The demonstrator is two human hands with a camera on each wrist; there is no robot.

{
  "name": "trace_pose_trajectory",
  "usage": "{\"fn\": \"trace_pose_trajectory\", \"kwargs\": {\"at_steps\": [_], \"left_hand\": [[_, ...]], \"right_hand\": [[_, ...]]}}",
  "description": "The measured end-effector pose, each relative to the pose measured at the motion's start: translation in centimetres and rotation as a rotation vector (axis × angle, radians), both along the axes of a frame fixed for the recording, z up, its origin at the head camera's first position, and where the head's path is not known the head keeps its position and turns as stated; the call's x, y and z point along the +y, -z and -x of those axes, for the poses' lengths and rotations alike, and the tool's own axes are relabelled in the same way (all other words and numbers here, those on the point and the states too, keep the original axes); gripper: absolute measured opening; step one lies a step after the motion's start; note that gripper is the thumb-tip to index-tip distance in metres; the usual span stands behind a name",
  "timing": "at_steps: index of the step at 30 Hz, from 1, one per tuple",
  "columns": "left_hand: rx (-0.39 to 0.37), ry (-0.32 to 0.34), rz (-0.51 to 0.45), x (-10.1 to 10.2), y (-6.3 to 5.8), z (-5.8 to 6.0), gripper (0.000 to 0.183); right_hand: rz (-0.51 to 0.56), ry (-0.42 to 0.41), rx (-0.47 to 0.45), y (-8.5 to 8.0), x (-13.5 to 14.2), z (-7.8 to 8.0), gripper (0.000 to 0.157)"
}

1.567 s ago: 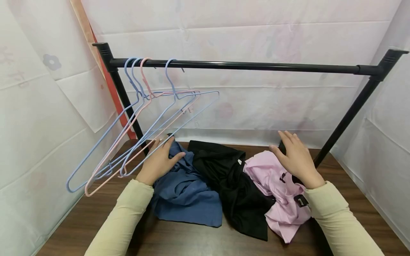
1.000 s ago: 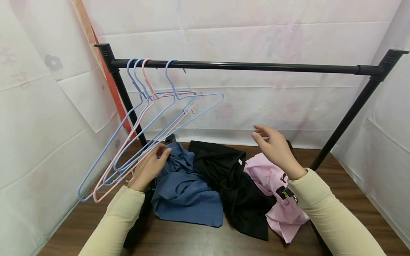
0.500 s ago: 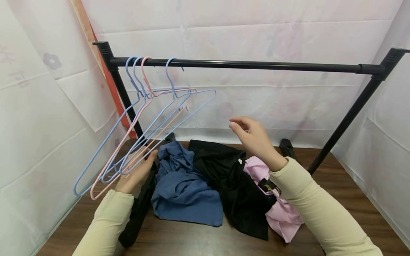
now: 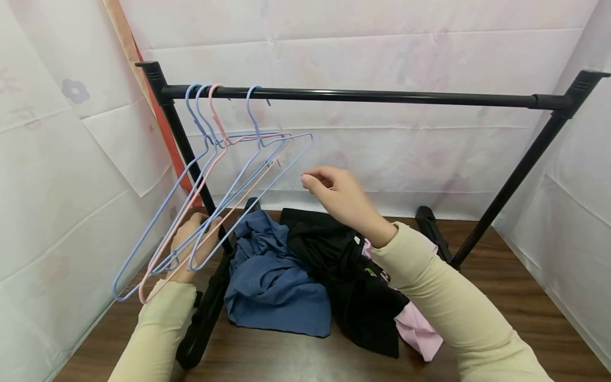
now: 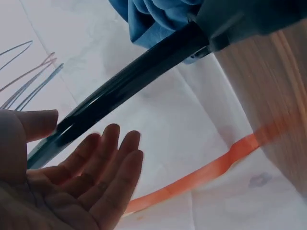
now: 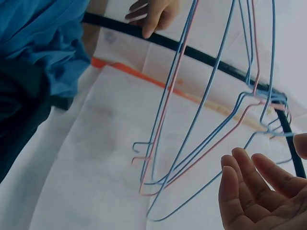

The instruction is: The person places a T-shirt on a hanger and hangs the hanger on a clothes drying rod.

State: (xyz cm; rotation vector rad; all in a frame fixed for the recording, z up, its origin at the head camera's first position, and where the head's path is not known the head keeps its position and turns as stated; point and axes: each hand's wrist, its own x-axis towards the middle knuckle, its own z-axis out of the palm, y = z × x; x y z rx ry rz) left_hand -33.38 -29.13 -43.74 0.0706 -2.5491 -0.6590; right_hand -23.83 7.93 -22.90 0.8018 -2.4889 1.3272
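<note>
The right fingers (image 4: 324,171) curve loosely, empty, near the front hanger (image 4: 253,119), which hangs on the bar (image 4: 382,96), while the left fingers (image 5: 122,184) lie half-curled by the post (image 5: 115,88), holding nothing, so any grip is probably best taken at that hanger's neck (image 4: 260,142), clear of the other hangers (image 4: 216,116).

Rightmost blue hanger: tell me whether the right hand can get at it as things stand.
Probably yes: the right hand holds nothing and is near the rightmost blue hanger, with nothing visible blocking the way between them.
</note>
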Motion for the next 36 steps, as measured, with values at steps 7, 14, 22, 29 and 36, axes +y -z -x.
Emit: {"fn": "trace_pose_trajectory", "kwargs": {"at_steps": [7,14,22,29,36], "left_hand": [[0.038,0.019,-0.379,7.1,-8.8,-8.3,0.047],[0.142,0.072,-0.405,6.3,-7.5,-7.3,0.034],[0.101,-0.001,-0.379,7.4,-8.6,-8.0,0.025],[0.081,0.043,-0.467,6.2,-6.2,-6.5,0.041],[0.105,0.057,-0.459,5.1,-4.5,-4.7,0.048]], "right_hand": [[-0.013,-0.041,0.016,-0.5,-2.5,-0.4,0.034],[-0.009,-0.106,-0.016,-0.3,-5.0,-0.4,0.032],[0.085,-0.163,-0.154,0.0,-7.6,-0.4,0.039],[0.163,-0.169,-0.251,0.4,-9.5,-0.7,0.038],[0.200,-0.174,-0.231,0.5,-10.2,-1.1,0.029]]}}
